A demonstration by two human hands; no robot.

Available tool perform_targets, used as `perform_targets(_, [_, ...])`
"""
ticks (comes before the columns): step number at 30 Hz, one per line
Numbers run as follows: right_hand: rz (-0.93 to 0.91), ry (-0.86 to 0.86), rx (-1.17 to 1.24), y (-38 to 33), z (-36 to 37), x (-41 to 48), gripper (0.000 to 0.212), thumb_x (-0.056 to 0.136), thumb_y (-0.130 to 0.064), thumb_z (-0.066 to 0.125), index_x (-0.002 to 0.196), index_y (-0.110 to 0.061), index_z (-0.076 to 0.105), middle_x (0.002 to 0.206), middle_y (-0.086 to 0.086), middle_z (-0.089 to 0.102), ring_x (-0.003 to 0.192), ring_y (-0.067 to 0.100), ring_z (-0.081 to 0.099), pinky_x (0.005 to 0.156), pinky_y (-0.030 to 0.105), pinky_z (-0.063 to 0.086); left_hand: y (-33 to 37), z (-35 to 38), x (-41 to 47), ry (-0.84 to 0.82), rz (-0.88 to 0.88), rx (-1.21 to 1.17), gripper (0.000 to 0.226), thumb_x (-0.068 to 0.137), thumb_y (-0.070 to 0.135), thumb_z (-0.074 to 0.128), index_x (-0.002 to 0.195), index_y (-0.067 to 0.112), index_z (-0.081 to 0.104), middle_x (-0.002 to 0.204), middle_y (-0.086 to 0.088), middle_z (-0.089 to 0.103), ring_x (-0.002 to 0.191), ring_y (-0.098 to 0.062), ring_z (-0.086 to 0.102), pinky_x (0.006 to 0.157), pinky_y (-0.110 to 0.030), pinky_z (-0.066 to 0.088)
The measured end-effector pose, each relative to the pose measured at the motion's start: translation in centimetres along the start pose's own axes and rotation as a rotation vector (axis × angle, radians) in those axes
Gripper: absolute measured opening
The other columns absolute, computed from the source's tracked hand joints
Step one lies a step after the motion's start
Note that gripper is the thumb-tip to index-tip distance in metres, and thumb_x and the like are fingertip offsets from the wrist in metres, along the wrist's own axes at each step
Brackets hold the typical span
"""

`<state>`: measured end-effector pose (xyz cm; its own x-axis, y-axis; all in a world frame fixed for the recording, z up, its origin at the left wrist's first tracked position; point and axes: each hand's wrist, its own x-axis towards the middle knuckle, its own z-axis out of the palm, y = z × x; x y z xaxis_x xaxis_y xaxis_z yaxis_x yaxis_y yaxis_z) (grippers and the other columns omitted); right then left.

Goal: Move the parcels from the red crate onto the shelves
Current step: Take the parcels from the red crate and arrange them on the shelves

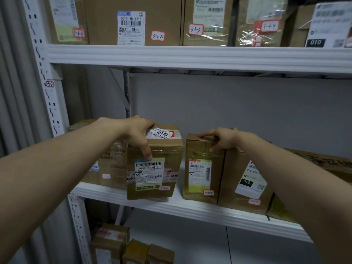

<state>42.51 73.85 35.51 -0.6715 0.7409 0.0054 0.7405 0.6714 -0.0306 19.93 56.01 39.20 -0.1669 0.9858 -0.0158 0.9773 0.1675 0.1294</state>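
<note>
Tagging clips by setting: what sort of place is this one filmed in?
Most likely a parcel pickup storeroom: white metal shelving holds taped cardboard boxes with barcode labels, bearing handwritten slot tags like 3-1-2. The left hand grips the 2010 parcel, the right hand the 3-2-3 parcel.

The left hand (pixel 138 133) holds the top of the 2010 box (pixel 155 180), with the thumb down its front. The right hand (pixel 222 139) holds the top of the tan box (pixel 202 168), which is at 3 o'clock from the first. Both boxes are at the front of the middle shelf (pixel 190 210). A 010 box (pixel 245 180) touches the tan box at its 3 o'clock. At 12 o'clock, big boxes (pixel 133 21) sit on the top shelf (pixel 190 56). At 7 o'clock, small boxes (pixel 133 248) sit low down.
</note>
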Motion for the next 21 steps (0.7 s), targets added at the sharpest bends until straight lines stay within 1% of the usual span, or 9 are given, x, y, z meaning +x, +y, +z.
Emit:
perform_targets(3, [0.005, -0.006, 0.019, 0.0, -0.1, 0.3, 0.069, 0.083, -0.03, 0.069, 0.14, -0.046, 0.034, 0.142, -0.005, 0.044, 0.131, 0.023, 0.04, 0.108, 0.05, 0.026, 0.0, 0.0, 0.4, 0.009, 0.008, -0.017, 0.095, 0.065, 0.033, 0.085, 0.14, 0.014, 0.03, 0.124, -0.003, 0.049, 0.108, -0.021, 0.05, 0.094, -0.033, 0.048])
perform_targets(6, [0.011, 0.028, 0.0, -1.0, -0.1, 0.6, 0.064, 0.08, -0.032, 0.072, 0.135, -0.041, 0.039, 0.135, -0.005, 0.048, 0.127, 0.022, 0.042, 0.106, 0.043, 0.024, 0.0, 0.1, 1.0, 0.004, 0.01, -0.041, 0.096, 0.064, 0.033, 0.085, 0.141, 0.015, 0.03, 0.127, -0.004, 0.05, 0.11, -0.022, 0.051, 0.097, -0.035, 0.047])
perform_targets(7, [0.006, 0.053, -0.018, -1.4, 0.0, 0.7, 0.062, 0.081, -0.031, 0.072, 0.134, -0.037, 0.041, 0.133, -0.005, 0.05, 0.125, 0.022, 0.044, 0.104, 0.042, 0.023, 0.1, 0.1, 1.2, -0.002, 0.014, -0.055, 0.094, 0.063, 0.034, 0.085, 0.139, 0.016, 0.032, 0.126, -0.003, 0.051, 0.11, -0.022, 0.052, 0.095, -0.034, 0.048])
perform_targets(9, [-0.009, 0.077, -0.026, -2.1, 0.2, 0.8, 0.058, 0.082, -0.025, 0.07, 0.133, -0.03, 0.043, 0.132, -0.004, 0.052, 0.123, 0.02, 0.046, 0.104, 0.04, 0.026, 0.1, 0.4, 1.5, -0.015, 0.022, -0.08, 0.087, 0.062, 0.034, 0.086, 0.133, 0.019, 0.037, 0.123, -0.002, 0.054, 0.107, -0.021, 0.053, 0.09, -0.031, 0.049])
perform_targets(13, [0.005, 0.004, 0.147, -1.8, 0.3, 0.9, 0.063, 0.081, -0.008, 0.069, 0.136, -0.023, 0.042, 0.133, 0.002, 0.05, 0.119, 0.02, 0.049, 0.096, 0.032, 0.044, 0.3, 0.6, 2.0, -0.025, 0.035, -0.142, 0.087, 0.059, 0.032, 0.088, 0.131, 0.019, 0.041, 0.121, 0.002, 0.055, 0.104, -0.018, 0.054, 0.088, -0.029, 0.05])
perform_targets(14, [0.008, -0.02, 0.185, -1.7, 0.2, 0.9, 0.065, 0.082, -0.004, 0.067, 0.138, -0.022, 0.04, 0.136, 0.003, 0.049, 0.121, 0.02, 0.048, 0.095, 0.031, 0.044, 0.4, 0.6, 2.1, -0.026, 0.039, -0.155, 0.087, 0.059, 0.032, 0.088, 0.131, 0.019, 0.041, 0.121, 0.002, 0.055, 0.104, -0.018, 0.054, 0.088, -0.028, 0.049])
perform_targets(16, [0.011, -0.049, 0.265, -2.2, -0.2, 0.9, 0.066, 0.084, -0.002, 0.059, 0.143, -0.021, 0.036, 0.144, 0.004, 0.042, 0.13, 0.022, 0.041, 0.101, 0.032, 0.039, 0.4, 0.7, 2.3, -0.039, 0.038, -0.166, 0.091, 0.06, 0.031, 0.088, 0.135, 0.017, 0.039, 0.123, 0.003, 0.053, 0.106, -0.018, 0.053, 0.091, -0.029, 0.049])
perform_targets(19, [-0.038, 0.047, 0.488, -4.7, -1.1, 1.2, 0.052, 0.093, -0.014, 0.049, 0.143, -0.027, 0.04, 0.15, 0.002, 0.035, 0.136, 0.023, 0.033, 0.107, 0.035, 0.029, 0.2, 0.8, 2.5, -0.068, 0.039, -0.149, 0.088, 0.06, 0.029, 0.087, 0.133, 0.016, 0.04, 0.123, 0.0, 0.054, 0.108, -0.02, 0.055, 0.094, -0.033, 0.05])
perform_targets(21, [-0.076, 0.036, 0.591, -6.7, -1.6, 1.5, 0.045, 0.095, -0.037, 0.051, 0.138, -0.031, 0.046, 0.15, 0.0, 0.037, 0.136, 0.023, 0.033, 0.111, 0.04, 0.026, -0.2, 0.8, 2.8, -0.092, 0.038, -0.153, 0.081, 0.06, 0.028, 0.087, 0.127, 0.017, 0.043, 0.12, -0.001, 0.056, 0.105, -0.021, 0.056, 0.091, -0.033, 0.052])
